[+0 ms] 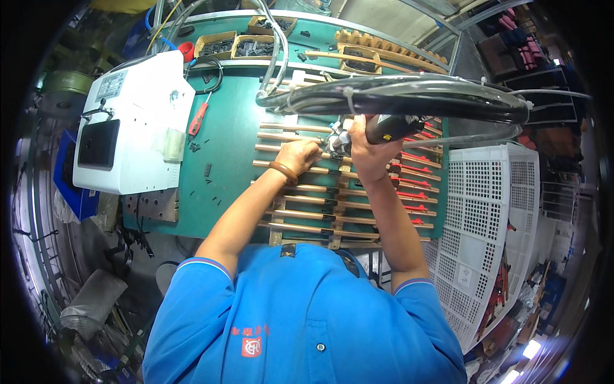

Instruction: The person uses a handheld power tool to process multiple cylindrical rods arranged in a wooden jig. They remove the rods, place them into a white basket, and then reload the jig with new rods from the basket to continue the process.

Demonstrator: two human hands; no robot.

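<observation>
My right hand [372, 150] is wrapped round a black cylindrical power screwdriver [391, 128], whose metal nose [339, 139] points left over the rods. Close by, my left hand [299, 157] has its fingers curled together over the rods, near that nose. What its fingertips pinch is hidden. Several wooden rods [294, 226] lie in parallel across notched wooden supports [338, 206]. Black pieces [327, 218] sit along their middles, and red clips [417, 208] line their right part.
A thick hose bundle [441, 96] arches above the rods. On the green table [220, 150] are a white machine [137, 121] and a red-handled screwdriver [199, 119]. Boxes of black parts [254, 47] stand at the back. White perforated crates [476, 211] stand at the right.
</observation>
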